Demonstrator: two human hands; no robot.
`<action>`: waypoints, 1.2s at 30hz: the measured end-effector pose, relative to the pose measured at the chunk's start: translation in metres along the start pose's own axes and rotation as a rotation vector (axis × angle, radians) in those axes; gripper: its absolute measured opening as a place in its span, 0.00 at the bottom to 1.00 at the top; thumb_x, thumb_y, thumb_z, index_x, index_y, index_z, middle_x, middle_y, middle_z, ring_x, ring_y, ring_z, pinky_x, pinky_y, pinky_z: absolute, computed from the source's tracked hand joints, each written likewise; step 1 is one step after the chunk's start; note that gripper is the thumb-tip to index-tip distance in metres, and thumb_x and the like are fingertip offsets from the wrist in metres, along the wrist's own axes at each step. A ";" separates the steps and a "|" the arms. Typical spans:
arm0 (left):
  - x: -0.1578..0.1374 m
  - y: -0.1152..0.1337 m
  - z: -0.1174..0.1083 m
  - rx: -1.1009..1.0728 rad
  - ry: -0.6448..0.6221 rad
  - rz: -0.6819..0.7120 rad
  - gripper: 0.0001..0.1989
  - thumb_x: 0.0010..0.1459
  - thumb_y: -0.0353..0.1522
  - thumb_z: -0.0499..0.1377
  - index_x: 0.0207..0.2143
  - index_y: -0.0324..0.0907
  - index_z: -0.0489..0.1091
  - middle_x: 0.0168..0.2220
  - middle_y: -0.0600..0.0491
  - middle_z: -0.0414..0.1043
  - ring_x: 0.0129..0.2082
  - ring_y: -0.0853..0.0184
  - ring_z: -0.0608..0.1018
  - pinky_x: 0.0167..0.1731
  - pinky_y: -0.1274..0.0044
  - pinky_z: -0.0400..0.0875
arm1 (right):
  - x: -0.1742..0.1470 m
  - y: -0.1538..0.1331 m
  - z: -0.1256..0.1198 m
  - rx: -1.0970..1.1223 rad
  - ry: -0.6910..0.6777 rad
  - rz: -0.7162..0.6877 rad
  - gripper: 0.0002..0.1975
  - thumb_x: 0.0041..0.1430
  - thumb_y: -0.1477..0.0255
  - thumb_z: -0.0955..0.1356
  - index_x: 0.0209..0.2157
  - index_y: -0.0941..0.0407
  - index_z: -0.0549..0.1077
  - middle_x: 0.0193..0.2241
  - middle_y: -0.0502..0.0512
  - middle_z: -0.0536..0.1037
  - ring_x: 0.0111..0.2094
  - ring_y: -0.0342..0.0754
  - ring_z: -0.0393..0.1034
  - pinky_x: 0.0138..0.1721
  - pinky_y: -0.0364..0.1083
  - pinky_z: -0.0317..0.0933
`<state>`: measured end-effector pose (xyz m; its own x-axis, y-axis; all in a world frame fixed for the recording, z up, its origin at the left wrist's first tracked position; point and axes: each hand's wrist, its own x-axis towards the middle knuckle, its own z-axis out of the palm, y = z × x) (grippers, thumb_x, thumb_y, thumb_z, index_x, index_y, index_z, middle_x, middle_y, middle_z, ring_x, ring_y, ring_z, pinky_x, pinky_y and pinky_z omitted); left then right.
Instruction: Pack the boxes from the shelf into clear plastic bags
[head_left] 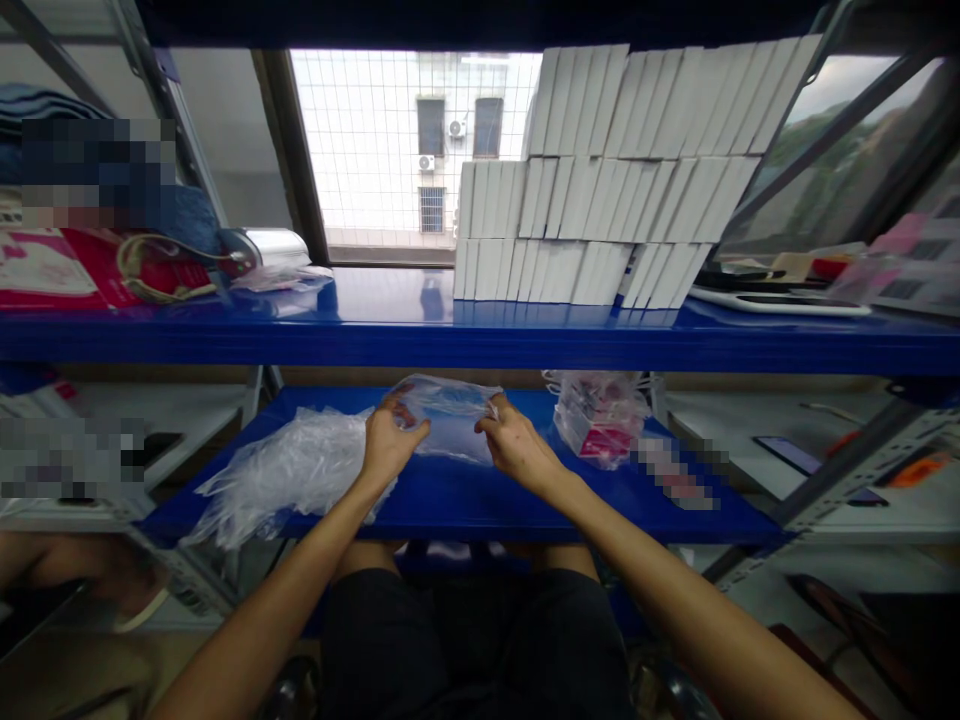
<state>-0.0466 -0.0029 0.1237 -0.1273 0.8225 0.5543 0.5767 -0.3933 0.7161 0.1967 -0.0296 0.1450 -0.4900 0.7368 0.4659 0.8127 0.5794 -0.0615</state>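
Note:
A clear plastic bag (454, 425) is stretched between my two hands above the blue lower shelf (457, 495). My left hand (390, 440) has its fingers curled at the bag's left side, with the thumb standing away from them. At the bag's upper right corner, my right hand (514, 440) pinches the film between thumb and fingers. A heap of clear plastic bags (296, 470) lies on the shelf just left of my left hand. To the right of my right hand stands a plastic-wrapped bundle with pink boxes (600, 425).
Above the work surface runs a blue upper shelf (375, 345) carrying stacked white boxes (577, 200). A white tablet-like object (787, 302) lies at its right. Metal uprights flank both sides. At the far left, part of a person (90, 580) shows.

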 end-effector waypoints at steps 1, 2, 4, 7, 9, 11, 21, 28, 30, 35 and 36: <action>0.001 0.003 0.001 0.064 0.024 0.036 0.26 0.52 0.33 0.67 0.56 0.42 0.74 0.35 0.52 0.74 0.36 0.62 0.79 0.44 0.70 0.76 | 0.002 -0.002 0.001 -0.048 -0.028 -0.004 0.19 0.58 0.87 0.63 0.45 0.57 0.78 0.59 0.65 0.68 0.54 0.57 0.70 0.51 0.53 0.69; 0.001 0.006 0.001 0.144 0.018 0.086 0.21 0.54 0.32 0.65 0.52 0.43 0.77 0.38 0.50 0.75 0.38 0.61 0.79 0.46 0.70 0.76 | 0.004 -0.003 0.001 -0.103 -0.052 -0.002 0.18 0.57 0.87 0.64 0.42 0.57 0.79 0.62 0.66 0.65 0.57 0.59 0.68 0.49 0.53 0.71; 0.000 0.014 0.000 0.323 -0.067 0.182 0.14 0.58 0.29 0.61 0.45 0.43 0.80 0.47 0.47 0.73 0.41 0.60 0.79 0.47 0.69 0.75 | 0.007 -0.006 0.000 -0.205 -0.080 0.039 0.16 0.55 0.87 0.65 0.38 0.58 0.79 0.66 0.65 0.62 0.59 0.64 0.67 0.45 0.52 0.72; -0.005 0.024 -0.004 0.565 -0.214 0.227 0.14 0.58 0.27 0.62 0.45 0.44 0.80 0.59 0.43 0.66 0.41 0.56 0.81 0.43 0.67 0.76 | 0.011 -0.008 -0.004 -0.265 -0.087 0.192 0.14 0.57 0.83 0.66 0.43 0.59 0.78 0.66 0.69 0.64 0.50 0.62 0.75 0.41 0.51 0.72; -0.008 0.027 -0.007 0.686 -0.249 0.199 0.27 0.49 0.29 0.70 0.53 0.46 0.76 0.64 0.38 0.62 0.42 0.50 0.81 0.40 0.65 0.76 | 0.012 -0.007 -0.007 -0.267 -0.116 0.296 0.18 0.59 0.78 0.69 0.51 0.58 0.75 0.64 0.72 0.65 0.44 0.60 0.79 0.41 0.52 0.72; -0.007 0.022 -0.008 0.780 -0.302 0.138 0.42 0.37 0.32 0.77 0.58 0.46 0.72 0.64 0.33 0.61 0.41 0.47 0.82 0.39 0.64 0.76 | 0.012 -0.002 -0.009 -0.260 -0.199 0.362 0.30 0.54 0.71 0.76 0.58 0.56 0.71 0.62 0.74 0.67 0.43 0.63 0.80 0.41 0.54 0.72; 0.017 -0.019 0.031 0.841 -0.779 -0.095 0.35 0.14 0.39 0.81 0.33 0.41 0.79 0.63 0.28 0.67 0.53 0.29 0.76 0.47 0.52 0.73 | 0.019 0.048 0.018 -0.161 -0.673 0.335 0.56 0.30 0.66 0.84 0.65 0.46 0.67 0.66 0.66 0.65 0.66 0.69 0.61 0.62 0.62 0.60; 0.015 -0.008 0.030 0.627 -0.787 0.238 0.22 0.37 0.40 0.78 0.36 0.46 0.78 0.71 0.42 0.57 0.70 0.36 0.57 0.64 0.46 0.53 | 0.020 0.064 0.029 -0.061 -0.785 0.389 0.48 0.33 0.60 0.84 0.60 0.47 0.74 0.70 0.65 0.59 0.70 0.72 0.51 0.64 0.71 0.50; 0.014 -0.003 0.029 0.485 -0.677 0.461 0.17 0.46 0.38 0.74 0.39 0.46 0.79 0.70 0.45 0.58 0.72 0.42 0.54 0.67 0.50 0.49 | 0.020 0.066 0.025 -0.024 -0.739 0.316 0.42 0.37 0.58 0.83 0.57 0.46 0.76 0.71 0.62 0.56 0.71 0.70 0.48 0.66 0.69 0.47; 0.010 0.026 0.025 0.346 -0.569 0.708 0.08 0.62 0.32 0.61 0.41 0.45 0.79 0.60 0.44 0.71 0.65 0.50 0.67 0.64 0.59 0.62 | 0.015 0.059 0.003 0.121 -0.408 0.055 0.15 0.56 0.61 0.77 0.45 0.48 0.83 0.67 0.57 0.66 0.66 0.62 0.61 0.64 0.59 0.56; 0.007 0.036 0.022 0.323 -0.561 0.741 0.09 0.64 0.31 0.58 0.41 0.44 0.79 0.54 0.44 0.76 0.59 0.54 0.74 0.60 0.62 0.67 | 0.013 0.055 -0.004 0.148 -0.316 0.001 0.11 0.59 0.64 0.75 0.43 0.50 0.83 0.64 0.58 0.69 0.63 0.60 0.64 0.62 0.56 0.58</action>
<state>-0.0088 -0.0020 0.1445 0.7090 0.5214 0.4748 0.5593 -0.8258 0.0717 0.2362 0.0108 0.1509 -0.5812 0.7956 0.1711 0.7702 0.6056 -0.2001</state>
